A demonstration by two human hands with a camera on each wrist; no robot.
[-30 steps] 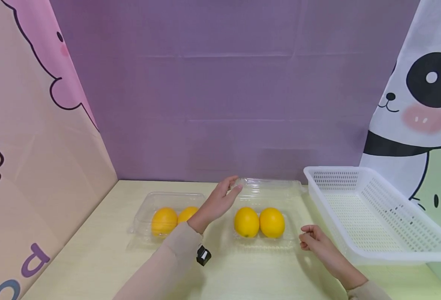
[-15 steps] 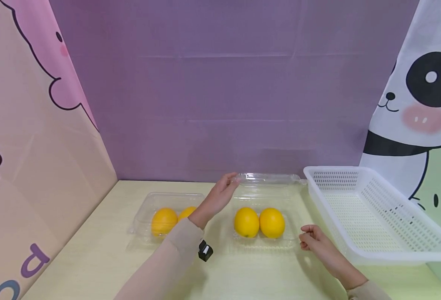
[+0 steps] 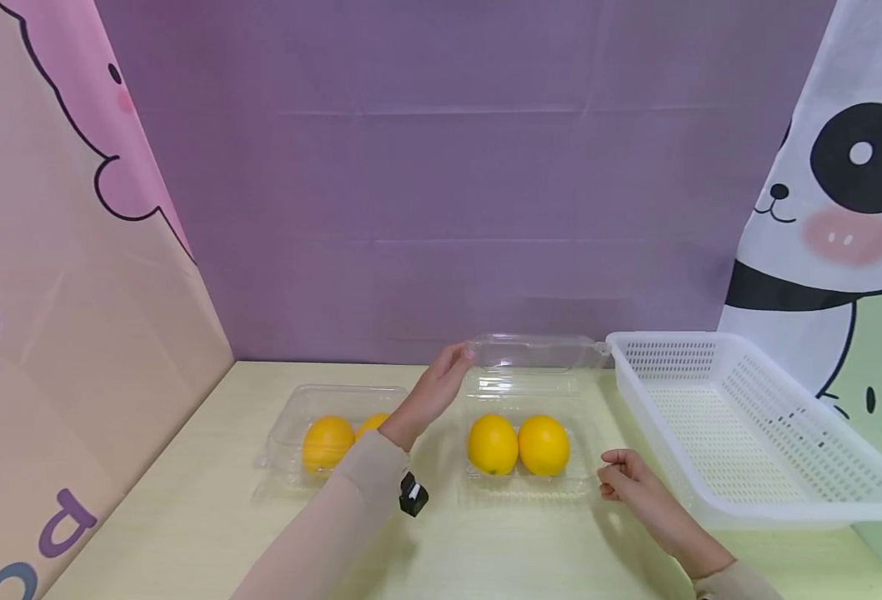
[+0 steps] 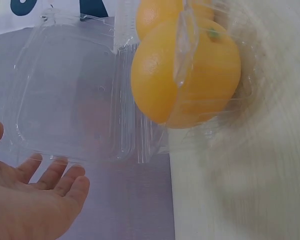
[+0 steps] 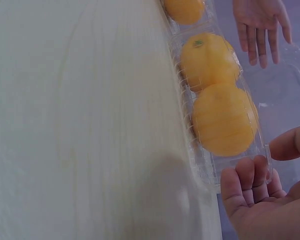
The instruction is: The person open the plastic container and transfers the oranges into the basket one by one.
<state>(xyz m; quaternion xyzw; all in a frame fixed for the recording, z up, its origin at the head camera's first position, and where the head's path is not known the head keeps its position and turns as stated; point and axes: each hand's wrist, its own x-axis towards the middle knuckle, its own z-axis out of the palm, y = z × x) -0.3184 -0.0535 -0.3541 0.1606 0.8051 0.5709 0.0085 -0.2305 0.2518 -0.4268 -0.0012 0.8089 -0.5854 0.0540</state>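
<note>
Lid [image 3: 537,354] tipped higher behind the box [image 3: 527,493]: our left hand [image 3: 433,390] touches it straight-fingered, right hand [image 3: 624,477] pinches the box's side. Two oranges [image 3: 543,446] inside, basket [image 3: 801,510] right of it, another pack [image 3: 291,421] left, our sleeve [image 3: 351,500] partly blocking that.

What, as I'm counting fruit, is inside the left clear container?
A left orange and part of a right orange; in the head view, the left arm hides the rest.

The head view looks forward and down over the table [image 3: 486,542]; close in, the left wrist view faces right, the right wrist view left, both sharing two oranges [image 3: 493,445].
</note>
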